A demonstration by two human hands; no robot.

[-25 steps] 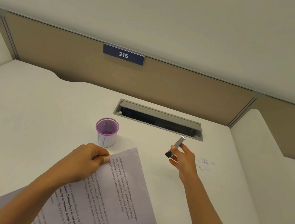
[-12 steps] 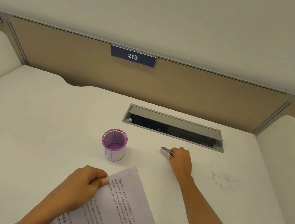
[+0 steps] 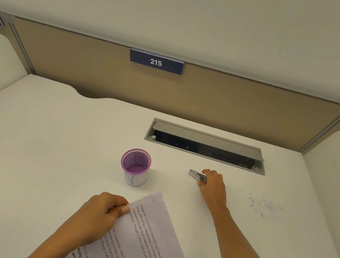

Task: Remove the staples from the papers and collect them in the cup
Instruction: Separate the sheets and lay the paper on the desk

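Note:
A stack of printed papers (image 3: 145,238) lies on the white desk (image 3: 46,152), slanting toward the lower right. My left hand (image 3: 101,214) pinches its upper left edge. A small staple mark shows near the top corner of the sheets. Just beyond that corner stands the purple mesh cup (image 3: 135,166), upright; no staples can be made out inside it. To the right of the cup, my right hand (image 3: 212,186) rests low on the desk, its fingers curled round a small metal staple remover (image 3: 196,175) that lies flat and points left.
An open grey cable hatch (image 3: 206,145) is sunk into the desk behind my right hand. Ink smudges (image 3: 262,205) mark the surface at the right. Tan partition panels with a "215" sign (image 3: 155,62) close off the back, and cream dividers stand at both sides.
My right hand has brought the staple remover down from the air to the desk surface and laid it flat. My left hand keeps its pinch on the papers. The view has shifted slightly.

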